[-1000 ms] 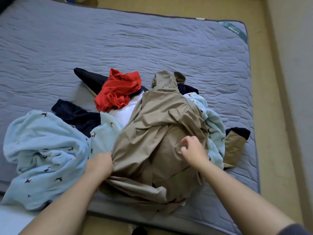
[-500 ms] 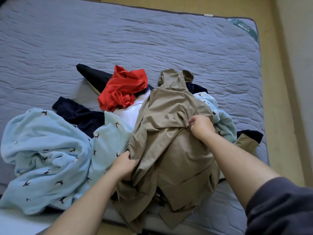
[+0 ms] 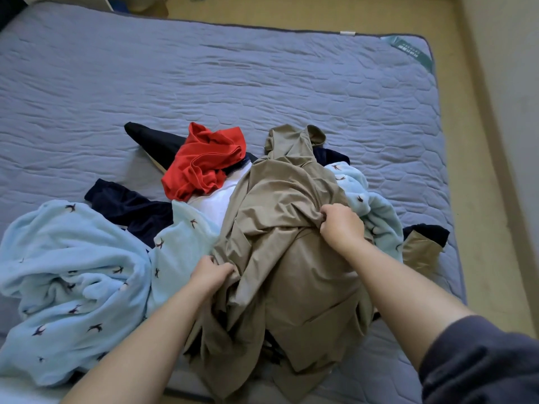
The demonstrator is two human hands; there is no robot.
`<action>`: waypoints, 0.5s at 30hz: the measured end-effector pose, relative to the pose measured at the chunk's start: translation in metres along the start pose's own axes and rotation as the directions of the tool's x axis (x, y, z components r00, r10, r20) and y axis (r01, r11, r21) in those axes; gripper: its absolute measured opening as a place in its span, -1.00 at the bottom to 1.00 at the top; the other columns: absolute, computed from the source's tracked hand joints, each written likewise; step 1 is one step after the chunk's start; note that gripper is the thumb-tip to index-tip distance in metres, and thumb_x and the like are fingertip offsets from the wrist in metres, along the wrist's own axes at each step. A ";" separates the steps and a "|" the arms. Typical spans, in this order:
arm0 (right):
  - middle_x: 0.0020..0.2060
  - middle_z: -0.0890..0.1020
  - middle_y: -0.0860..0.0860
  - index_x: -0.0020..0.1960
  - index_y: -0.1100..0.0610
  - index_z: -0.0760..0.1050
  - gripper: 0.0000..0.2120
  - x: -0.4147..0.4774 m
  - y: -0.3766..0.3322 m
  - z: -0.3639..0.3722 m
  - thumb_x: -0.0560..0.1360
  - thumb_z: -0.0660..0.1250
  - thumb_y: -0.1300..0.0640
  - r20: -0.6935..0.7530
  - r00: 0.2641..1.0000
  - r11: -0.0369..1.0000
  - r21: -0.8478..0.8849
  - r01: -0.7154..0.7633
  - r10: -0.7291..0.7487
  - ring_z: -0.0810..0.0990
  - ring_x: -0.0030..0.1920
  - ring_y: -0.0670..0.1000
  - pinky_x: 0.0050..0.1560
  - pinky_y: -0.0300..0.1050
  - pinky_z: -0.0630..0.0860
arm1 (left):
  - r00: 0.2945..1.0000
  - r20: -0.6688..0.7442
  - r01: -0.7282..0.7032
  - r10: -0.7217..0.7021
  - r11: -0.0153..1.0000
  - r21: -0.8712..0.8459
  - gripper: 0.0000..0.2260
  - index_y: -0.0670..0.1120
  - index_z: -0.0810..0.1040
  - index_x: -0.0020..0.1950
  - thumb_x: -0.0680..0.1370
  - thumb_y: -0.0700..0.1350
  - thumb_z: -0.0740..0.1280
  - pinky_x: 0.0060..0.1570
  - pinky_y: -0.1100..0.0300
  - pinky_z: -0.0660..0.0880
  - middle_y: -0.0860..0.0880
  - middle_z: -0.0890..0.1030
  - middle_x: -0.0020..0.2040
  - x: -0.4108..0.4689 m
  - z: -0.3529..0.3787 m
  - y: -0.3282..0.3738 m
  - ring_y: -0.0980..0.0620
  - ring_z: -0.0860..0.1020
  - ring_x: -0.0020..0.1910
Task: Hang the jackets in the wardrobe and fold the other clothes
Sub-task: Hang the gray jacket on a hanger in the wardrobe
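step: picking out tan jacket (image 3: pixel 294 228), frame center | both hands, left hand (image 3: pixel 210 276) and right hand (image 3: pixel 341 225), bunch its fabric | next: probably lift it clear of the pile, find the collar

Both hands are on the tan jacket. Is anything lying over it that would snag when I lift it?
Nothing visible does. The left hand and right hand grip the tan jacket directly, and it lies on top of the light blue fleece and white garment. The wardrobe is out of view.

Two hands (image 3: pixel 211 275) (image 3: pixel 341 225), one tan jacket (image 3: pixel 291 258), one red garment (image 3: pixel 204 161), one blue fleece (image 3: pixel 73 272).
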State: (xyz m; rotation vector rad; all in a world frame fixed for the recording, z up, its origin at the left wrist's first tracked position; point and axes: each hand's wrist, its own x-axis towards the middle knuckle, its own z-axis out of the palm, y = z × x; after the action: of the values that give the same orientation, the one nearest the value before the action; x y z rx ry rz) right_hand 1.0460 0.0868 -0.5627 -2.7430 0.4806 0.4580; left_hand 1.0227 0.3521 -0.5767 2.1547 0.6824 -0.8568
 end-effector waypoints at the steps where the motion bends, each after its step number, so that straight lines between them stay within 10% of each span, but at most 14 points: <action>1: -0.02 0.58 0.06 -0.05 0.07 0.52 -0.80 -0.008 0.005 0.002 0.45 0.16 0.26 0.034 0.999 0.999 -0.035 0.031 -0.030 0.55 0.00 0.18 -0.20 -0.12 0.36 | 1.000 -0.011 -0.007 0.007 0.999 0.033 -0.57 -0.17 0.47 0.11 0.31 0.00 0.33 0.08 0.08 0.46 -0.13 0.57 0.04 0.000 0.002 -0.001 -0.16 0.51 0.07; 6: 0.10 0.60 0.11 0.11 0.07 0.56 -0.71 -0.069 0.042 0.024 0.48 0.14 0.21 0.536 0.839 0.965 -0.158 0.207 -0.092 0.55 0.12 0.17 -0.09 -0.14 0.40 | 0.921 0.188 -0.384 0.341 0.713 0.587 -0.81 -0.09 0.50 0.10 0.55 -0.13 0.16 0.06 0.04 0.46 -0.13 0.58 0.09 -0.014 0.005 -0.018 -0.17 0.52 0.08; 12: 0.33 0.43 0.20 0.36 0.27 0.36 -0.61 -0.116 0.093 0.035 0.57 0.18 0.15 0.813 0.545 0.860 -0.416 0.295 0.206 0.44 0.30 0.14 0.18 -0.09 0.37 | 0.906 0.408 -0.419 0.114 0.397 0.817 -0.87 -0.07 0.45 -0.03 0.47 -0.19 0.18 0.09 0.02 0.49 -0.14 0.55 0.13 -0.025 -0.002 -0.027 -0.15 0.53 0.10; 15: 0.27 0.48 0.22 0.33 0.23 0.40 -0.63 -0.114 0.109 0.036 0.54 0.18 0.17 0.802 0.559 0.863 -0.422 0.279 0.211 0.49 0.11 0.13 0.19 -0.05 0.41 | 0.913 0.401 -0.317 0.075 0.748 0.583 -0.81 -0.07 0.49 0.12 0.51 -0.12 0.28 -0.09 0.25 0.49 -0.03 0.57 0.09 -0.031 -0.002 -0.026 0.04 0.55 -0.03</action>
State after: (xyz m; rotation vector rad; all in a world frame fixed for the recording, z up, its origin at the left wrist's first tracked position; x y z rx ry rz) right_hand 0.8945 0.0331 -0.5810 -2.5019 0.0197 2.0114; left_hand 0.9861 0.3634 -0.5634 2.4871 -0.0655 -1.4706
